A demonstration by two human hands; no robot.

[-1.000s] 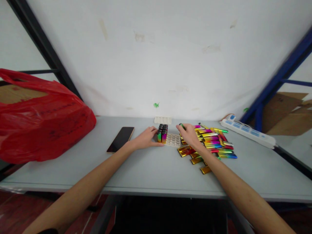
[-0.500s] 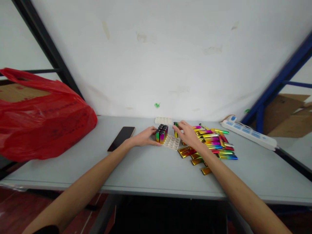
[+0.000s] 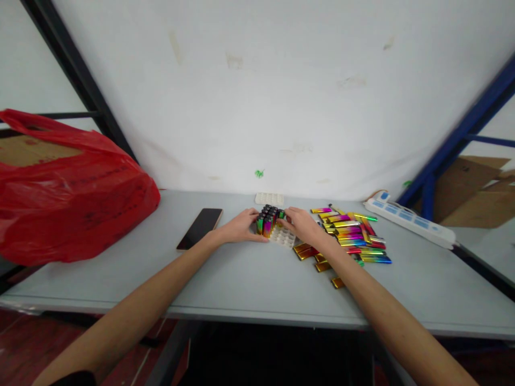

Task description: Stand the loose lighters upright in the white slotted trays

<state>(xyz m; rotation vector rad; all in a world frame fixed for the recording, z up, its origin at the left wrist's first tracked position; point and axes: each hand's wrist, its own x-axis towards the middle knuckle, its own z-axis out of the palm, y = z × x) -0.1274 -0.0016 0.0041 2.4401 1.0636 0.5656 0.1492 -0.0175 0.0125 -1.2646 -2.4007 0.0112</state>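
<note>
Right hand just brought a lighter in from the pile side; I'm pinching it over the tray, beside the standing lighters, one more at the group, seating unclear. Left hand curves around them, grip can't tell.

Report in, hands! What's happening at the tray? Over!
Left hand cupped at the standing lighters. Right hand holding one lighter at the white tray. Phone off left, out of the way.
</note>
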